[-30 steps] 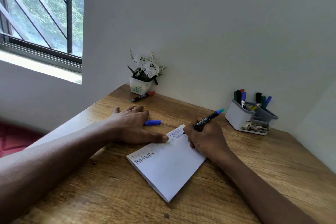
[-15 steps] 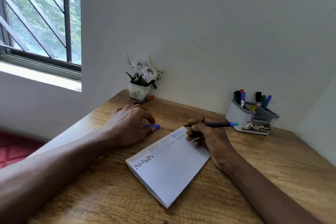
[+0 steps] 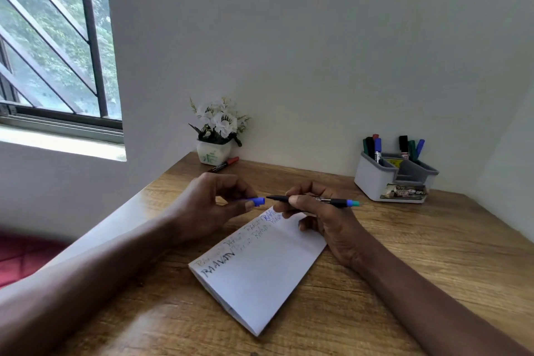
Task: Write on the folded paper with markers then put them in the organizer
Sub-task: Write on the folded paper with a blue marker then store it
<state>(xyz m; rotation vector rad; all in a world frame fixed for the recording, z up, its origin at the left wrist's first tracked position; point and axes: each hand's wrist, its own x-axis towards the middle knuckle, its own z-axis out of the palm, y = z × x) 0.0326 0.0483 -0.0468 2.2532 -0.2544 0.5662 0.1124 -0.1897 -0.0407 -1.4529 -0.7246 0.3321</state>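
Soft daylight enters from the window (image 3: pixel 55 46) at upper left, leaving a pale sheen on the table (image 3: pixel 404 254). The wall is evenly lit. Wide-angle bending shows at the edges; the picture is slightly soft.

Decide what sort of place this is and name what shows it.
Probably a home study corner: a wooden desk, an organizer holding markers, and a flower pot near a barred window.

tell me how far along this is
Done: words written on the paper. In hand: the left hand pinches a blue cap near the tip of the marker the right hand holds. Left: cap it, put it in the organizer; a red marker lies out.
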